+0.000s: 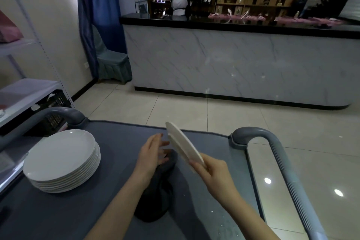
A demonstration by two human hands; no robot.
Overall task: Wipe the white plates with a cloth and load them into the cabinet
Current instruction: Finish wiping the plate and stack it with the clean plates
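My right hand (211,173) grips the near rim of a white plate (183,145), held tilted on edge above the grey cart top (120,138). Beside the plate's underside is my left hand (153,152), fingers straight and spread, holding nothing. A dark grey cloth (157,197) lies crumpled on the cart under my left wrist. On the cart's left side sits a stack of white plates (62,161). No cabinet is in view.
Grey cart handles rise at the far left (64,115) and the right (272,142). A white metal shelf rack (25,91) with a black crate stands to the left. A marble-fronted counter (233,68) crosses the room ahead, with a person behind it.
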